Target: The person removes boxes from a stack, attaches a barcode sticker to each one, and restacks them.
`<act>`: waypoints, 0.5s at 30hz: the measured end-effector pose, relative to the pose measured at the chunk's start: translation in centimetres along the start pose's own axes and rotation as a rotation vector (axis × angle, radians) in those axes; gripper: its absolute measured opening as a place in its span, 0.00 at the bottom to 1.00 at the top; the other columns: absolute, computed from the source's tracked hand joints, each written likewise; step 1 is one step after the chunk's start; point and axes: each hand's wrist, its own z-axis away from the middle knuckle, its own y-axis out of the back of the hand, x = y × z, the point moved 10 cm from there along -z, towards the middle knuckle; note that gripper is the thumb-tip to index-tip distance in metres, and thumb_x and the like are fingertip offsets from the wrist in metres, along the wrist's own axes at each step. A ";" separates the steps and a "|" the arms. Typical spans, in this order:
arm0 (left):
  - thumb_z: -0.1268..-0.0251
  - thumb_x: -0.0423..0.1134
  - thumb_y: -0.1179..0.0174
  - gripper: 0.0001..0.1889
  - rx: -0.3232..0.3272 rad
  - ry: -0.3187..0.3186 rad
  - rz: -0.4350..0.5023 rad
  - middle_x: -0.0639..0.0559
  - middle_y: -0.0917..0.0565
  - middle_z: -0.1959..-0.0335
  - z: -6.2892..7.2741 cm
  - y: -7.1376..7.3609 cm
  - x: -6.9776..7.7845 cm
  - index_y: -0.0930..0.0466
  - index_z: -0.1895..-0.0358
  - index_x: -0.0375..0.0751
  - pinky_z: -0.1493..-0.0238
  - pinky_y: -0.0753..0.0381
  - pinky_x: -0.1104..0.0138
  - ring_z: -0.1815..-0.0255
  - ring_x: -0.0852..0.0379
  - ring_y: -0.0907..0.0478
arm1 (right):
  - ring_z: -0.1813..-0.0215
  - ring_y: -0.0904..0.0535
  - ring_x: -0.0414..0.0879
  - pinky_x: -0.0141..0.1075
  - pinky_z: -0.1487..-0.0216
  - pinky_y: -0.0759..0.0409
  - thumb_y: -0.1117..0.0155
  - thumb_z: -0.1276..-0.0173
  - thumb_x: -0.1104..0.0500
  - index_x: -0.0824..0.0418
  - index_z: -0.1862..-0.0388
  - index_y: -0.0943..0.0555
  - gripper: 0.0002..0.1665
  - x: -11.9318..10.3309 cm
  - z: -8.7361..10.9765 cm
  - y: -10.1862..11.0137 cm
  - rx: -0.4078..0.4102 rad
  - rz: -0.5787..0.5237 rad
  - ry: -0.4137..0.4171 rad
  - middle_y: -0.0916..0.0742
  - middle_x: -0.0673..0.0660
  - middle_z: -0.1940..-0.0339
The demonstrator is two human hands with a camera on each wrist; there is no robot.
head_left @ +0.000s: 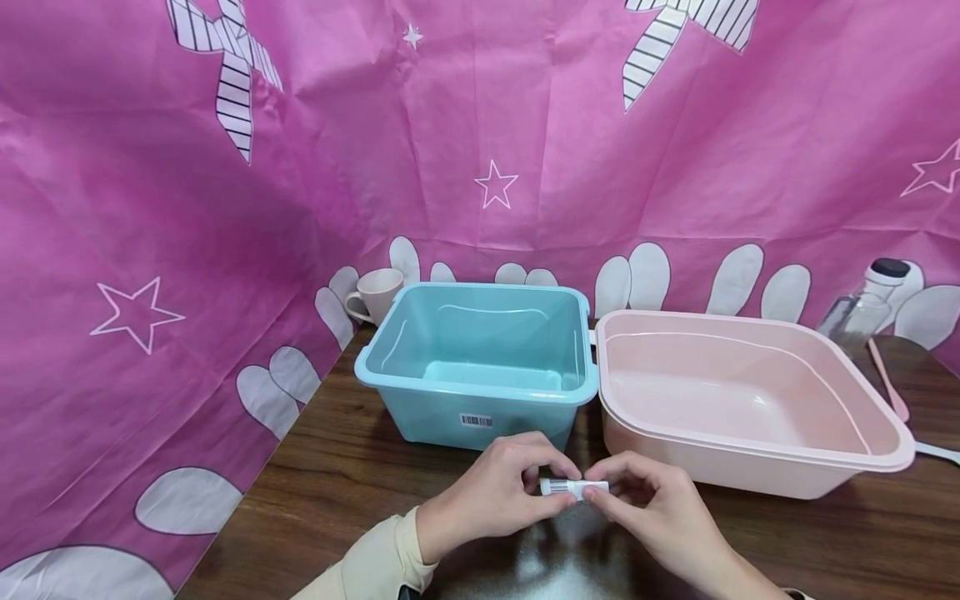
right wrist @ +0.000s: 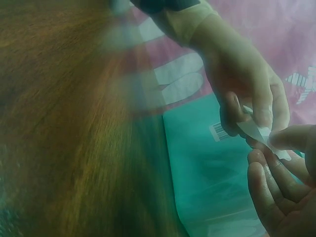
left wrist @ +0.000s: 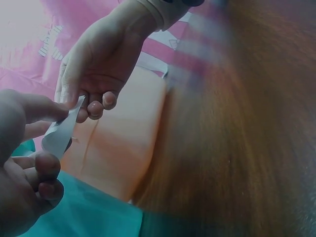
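Both hands meet in front of the bins around a small white label point(head_left: 561, 487) printed with dark bars. My left hand point(head_left: 491, 492) pinches its left end between thumb and fingers, while my right hand point(head_left: 663, 504) pinches the right end. In the left wrist view the white strip point(left wrist: 60, 134) looks thin and curled, and the right wrist view has it bent between the fingertips. Directly behind the left hand is a teal bin point(head_left: 480, 387) with a barcode sticker point(head_left: 476, 420) on its front. A pink basin point(head_left: 750, 462) stands behind the right hand.
A light mug point(head_left: 380, 292) stands beyond the teal bin's left corner. At the far right are a clear bottle point(head_left: 870, 304) with a black cap, a pink utensil point(head_left: 888, 383) and a white handle point(head_left: 937, 452). Pink patterned cloth point(head_left: 487, 125) hangs behind the wooden table point(head_left: 322, 492).
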 end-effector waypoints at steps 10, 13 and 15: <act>0.40 0.33 0.29 0.05 0.019 0.015 0.058 0.53 0.16 0.70 -0.2 0.0 -0.1 0.12 0.62 0.43 0.74 0.32 0.84 0.76 0.73 0.35 | 0.72 0.19 0.32 0.28 0.76 0.21 0.26 0.43 0.71 0.55 0.65 0.15 0.13 0.0 0.0 0.0 -0.002 -0.027 0.001 0.12 0.44 0.72; 0.41 0.32 0.29 0.04 0.031 0.021 0.071 0.53 0.16 0.70 -0.1 0.1 -0.1 0.12 0.63 0.43 0.74 0.33 0.84 0.76 0.73 0.35 | 0.73 0.19 0.32 0.28 0.76 0.22 0.26 0.43 0.71 0.55 0.65 0.15 0.13 -0.1 0.0 0.0 -0.006 -0.039 0.008 0.12 0.44 0.72; 0.41 0.31 0.29 0.05 0.039 0.021 0.069 0.52 0.16 0.70 -0.1 0.1 -0.1 0.12 0.63 0.42 0.74 0.34 0.84 0.76 0.73 0.35 | 0.73 0.19 0.32 0.28 0.76 0.22 0.26 0.42 0.71 0.56 0.65 0.15 0.13 -0.2 0.0 -0.1 -0.013 -0.048 0.017 0.12 0.45 0.72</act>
